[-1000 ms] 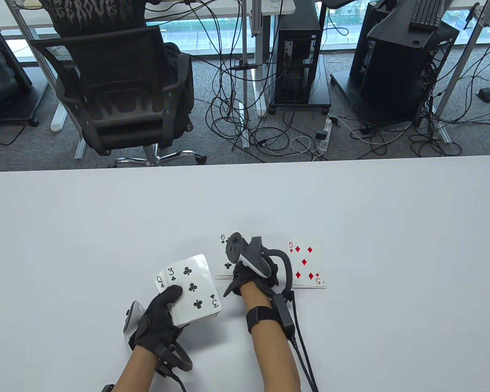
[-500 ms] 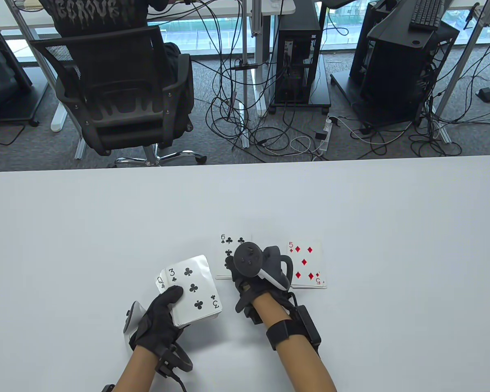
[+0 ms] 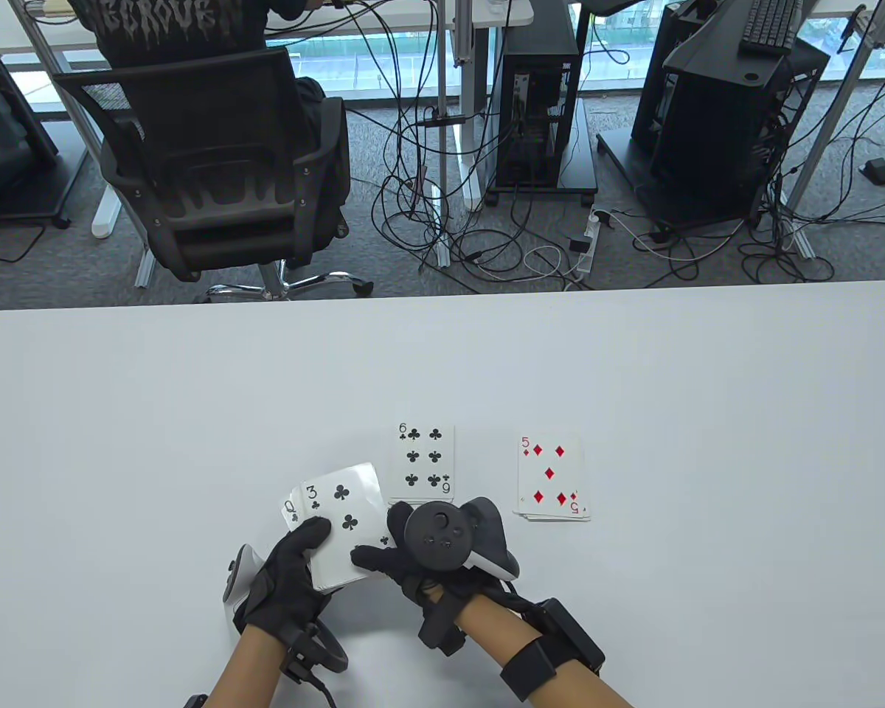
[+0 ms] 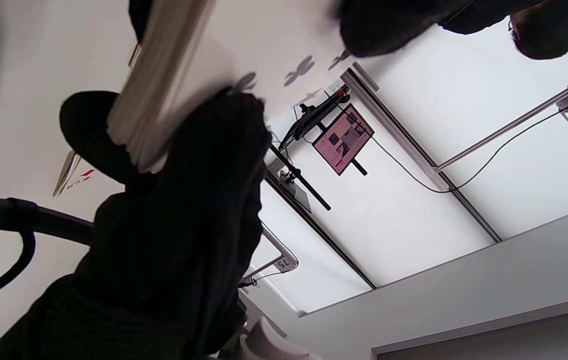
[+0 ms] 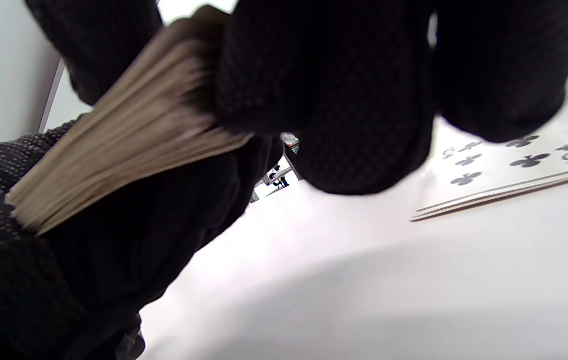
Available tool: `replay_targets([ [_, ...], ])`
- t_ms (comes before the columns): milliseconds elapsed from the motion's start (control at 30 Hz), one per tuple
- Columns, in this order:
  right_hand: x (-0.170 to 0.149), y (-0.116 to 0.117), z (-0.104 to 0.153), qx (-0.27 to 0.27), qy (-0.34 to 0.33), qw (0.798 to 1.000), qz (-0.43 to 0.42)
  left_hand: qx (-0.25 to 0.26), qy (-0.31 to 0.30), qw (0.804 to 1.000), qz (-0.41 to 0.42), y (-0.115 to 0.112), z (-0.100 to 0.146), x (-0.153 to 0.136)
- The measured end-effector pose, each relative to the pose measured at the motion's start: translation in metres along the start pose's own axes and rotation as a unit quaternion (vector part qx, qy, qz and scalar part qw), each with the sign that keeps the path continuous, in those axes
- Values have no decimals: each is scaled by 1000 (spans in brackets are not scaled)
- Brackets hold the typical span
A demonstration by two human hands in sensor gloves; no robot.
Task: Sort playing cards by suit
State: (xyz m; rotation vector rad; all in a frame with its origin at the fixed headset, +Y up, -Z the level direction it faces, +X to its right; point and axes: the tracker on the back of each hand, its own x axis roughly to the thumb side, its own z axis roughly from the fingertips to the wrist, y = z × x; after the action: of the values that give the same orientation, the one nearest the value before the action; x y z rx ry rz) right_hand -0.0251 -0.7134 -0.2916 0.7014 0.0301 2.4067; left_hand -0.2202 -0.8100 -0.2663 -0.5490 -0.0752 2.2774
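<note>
Left hand: the left hand (image 3: 284, 582) grips the deck (image 3: 343, 527) face up just above the table, thumb lying across the top card's near left corner, fingers curled under the stack.
Deck edge: in the left wrist view the stacked card edges (image 4: 156, 95) run between the gloved thumb and fingers.
Top card: the three of clubs (image 3: 339, 516) faces up; a queen of clubs (image 3: 290, 510) peeks out from beneath it at the left.
Right hand: the right hand (image 3: 413, 568) reaches across to the deck's right edge, fingertips (image 3: 365, 557) touching the three of clubs near its lower right corner; fingers partly curled, and whether they pinch the card I cannot tell.
Right wrist view: gloved fingers (image 5: 358, 100) press against the deck's side (image 5: 129, 135), blurred.
Clubs pile: the six of clubs (image 3: 425, 463) lies face up on a thin pile, just beyond the right hand.
Diamonds pile: the five of diamonds (image 3: 552, 478) tops another small pile, to the right of the clubs and apart from them.
Table: the white table (image 3: 708, 405) carries both piles near its front middle.
</note>
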Motion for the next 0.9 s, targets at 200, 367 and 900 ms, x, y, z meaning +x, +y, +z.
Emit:
replay_targets([
  [200,-8,-2,-1,-26,33,995,-89,-16,-5,1000,0,0,-1,1],
  [367,-13,-4,-2,-30,44,991,-120,-20,-8,1000,3,0,-2,1],
  [900,-89,-31,-35,-105,156,935,-301,-13,-8,1000,9,1,-2,0],
])
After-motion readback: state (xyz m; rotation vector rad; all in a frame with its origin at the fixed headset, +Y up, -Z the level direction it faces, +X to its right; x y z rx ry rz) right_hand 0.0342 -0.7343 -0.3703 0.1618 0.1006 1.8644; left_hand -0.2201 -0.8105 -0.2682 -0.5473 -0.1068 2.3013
